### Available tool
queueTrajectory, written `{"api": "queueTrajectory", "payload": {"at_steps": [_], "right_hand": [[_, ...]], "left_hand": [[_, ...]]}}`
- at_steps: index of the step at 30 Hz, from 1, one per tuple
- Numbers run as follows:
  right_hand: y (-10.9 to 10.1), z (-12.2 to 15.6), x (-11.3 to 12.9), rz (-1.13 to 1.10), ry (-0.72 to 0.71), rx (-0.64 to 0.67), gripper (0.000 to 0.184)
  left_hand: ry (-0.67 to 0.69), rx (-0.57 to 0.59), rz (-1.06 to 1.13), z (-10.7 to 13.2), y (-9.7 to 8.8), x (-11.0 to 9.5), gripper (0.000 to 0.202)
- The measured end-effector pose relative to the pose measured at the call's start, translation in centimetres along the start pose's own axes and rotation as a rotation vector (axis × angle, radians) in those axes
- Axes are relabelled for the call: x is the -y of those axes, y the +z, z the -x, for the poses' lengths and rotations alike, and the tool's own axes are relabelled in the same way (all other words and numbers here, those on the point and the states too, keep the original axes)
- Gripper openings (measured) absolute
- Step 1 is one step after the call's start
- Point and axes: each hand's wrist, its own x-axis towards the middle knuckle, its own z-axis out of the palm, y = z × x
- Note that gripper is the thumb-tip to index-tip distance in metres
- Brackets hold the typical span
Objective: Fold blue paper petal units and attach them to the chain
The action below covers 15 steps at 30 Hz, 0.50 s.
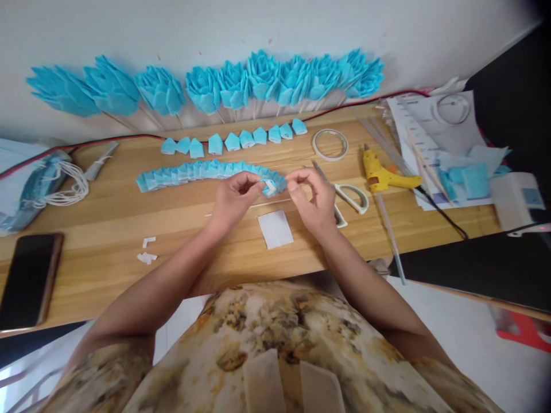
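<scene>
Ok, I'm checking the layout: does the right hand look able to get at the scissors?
Probably yes: the scissors lie right beside the right hand, and nothing covers the outer handle loop, though the hand hides part of them. I can't tell whether its fingers hold anything.

Between phone (31, 281) and scraps (147, 258) there was room to pass. At right, scissors (345, 187) and glue gun (381, 176) stood in the way; farther back, petals (202, 171) made a barrier, though its height was hard to judge.
</scene>
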Motion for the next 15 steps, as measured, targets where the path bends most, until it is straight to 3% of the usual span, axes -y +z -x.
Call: {"api": "queueTrajectory", "payload": {"at_steps": [6,12,15], "right_hand": [[0.3,0.15,0.15,0.087,-0.047,0.153,0.022],[0.46,0.06,-0.01,0.093,-0.053,0.176,0.021],[0.38,0.04,0.15,0.078,-0.028,0.184,0.023]], "left_hand": [[0.155,0.021,-0.079,0.35,0.39,0.11,0.011],[0.331,0.037,-0.19,0.6,0.55,-0.11,0.009],[0.354,0.052,-0.236,0.75,0.57,-0.36,0.011]]}}
